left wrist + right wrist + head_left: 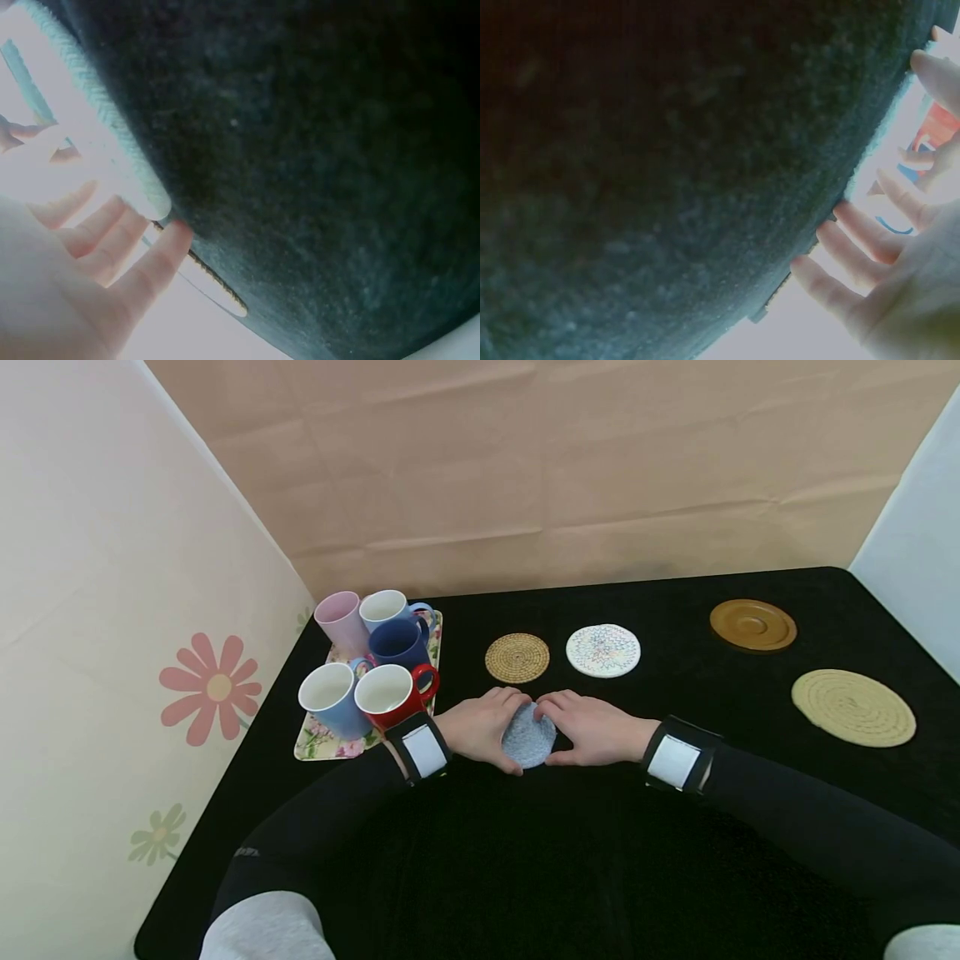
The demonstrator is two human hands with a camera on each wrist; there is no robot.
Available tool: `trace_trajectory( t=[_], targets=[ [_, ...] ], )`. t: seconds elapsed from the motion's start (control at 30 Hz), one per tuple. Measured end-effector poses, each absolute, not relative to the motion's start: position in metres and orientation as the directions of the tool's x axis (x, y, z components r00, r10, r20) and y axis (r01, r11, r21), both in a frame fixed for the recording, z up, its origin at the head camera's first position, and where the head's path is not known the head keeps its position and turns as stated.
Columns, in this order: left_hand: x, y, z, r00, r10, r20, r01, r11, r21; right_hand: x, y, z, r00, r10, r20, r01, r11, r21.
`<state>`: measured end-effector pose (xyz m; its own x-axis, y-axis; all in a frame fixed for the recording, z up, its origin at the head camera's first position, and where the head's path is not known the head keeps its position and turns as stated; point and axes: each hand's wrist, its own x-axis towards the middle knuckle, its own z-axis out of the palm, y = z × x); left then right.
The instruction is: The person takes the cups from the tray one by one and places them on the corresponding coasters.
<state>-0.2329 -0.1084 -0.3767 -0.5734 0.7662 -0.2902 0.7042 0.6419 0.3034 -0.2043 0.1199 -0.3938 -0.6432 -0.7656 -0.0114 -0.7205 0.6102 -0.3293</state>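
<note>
Head view alone shows the full layout: left hand (pixel 480 727) and right hand (pixel 592 727) meet at the near centre of the black table (pixel 600 877), both around a small light-blue coaster (pixel 528 739) that lies on the cloth between them. Fingers of each hand curl over the coaster's far edge while the thumbs close on its near edge, so both hands grip it at once.

Left wrist view adds the coaster's knitted rim (pixel 112 127) seen edge-on, with the left hand's fingers (pixel 105 240) side by side and lightly bent beneath it. Right wrist view shows the right hand's fingers (pixel 862 240) slightly apart against the dark cloth; the coaster itself is washed out there.

Counts: five mugs (pixel 375 652) stand on one floral tray (pixel 318 743) at the left: one pink, one white with a blue handle, one dark blue, one light blue, one red. Four more round mats lie apart on the table: a woven brown one (pixel 517 657), a white patterned one (pixel 603 650), a brown wooden one (pixel 752 625) and a large pale coiled one (pixel 852 707).

Surface is black fabric. A tan paper backdrop (pixel 525 468) stands behind it, a flower-printed panel (pixel 112 652) to the left.
</note>
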Motion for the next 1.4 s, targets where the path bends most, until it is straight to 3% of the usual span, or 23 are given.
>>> trace_trajectory(
  t=[1.4],
  targets=[
    [-0.236,-0.1119,-0.3764,-0.577,0.76,-0.3,0.704,0.648,0.289,-0.2055,0.1151,-0.39,-0.652,-0.756,-0.047,-0.696,0.623,-0.357]
  ],
)
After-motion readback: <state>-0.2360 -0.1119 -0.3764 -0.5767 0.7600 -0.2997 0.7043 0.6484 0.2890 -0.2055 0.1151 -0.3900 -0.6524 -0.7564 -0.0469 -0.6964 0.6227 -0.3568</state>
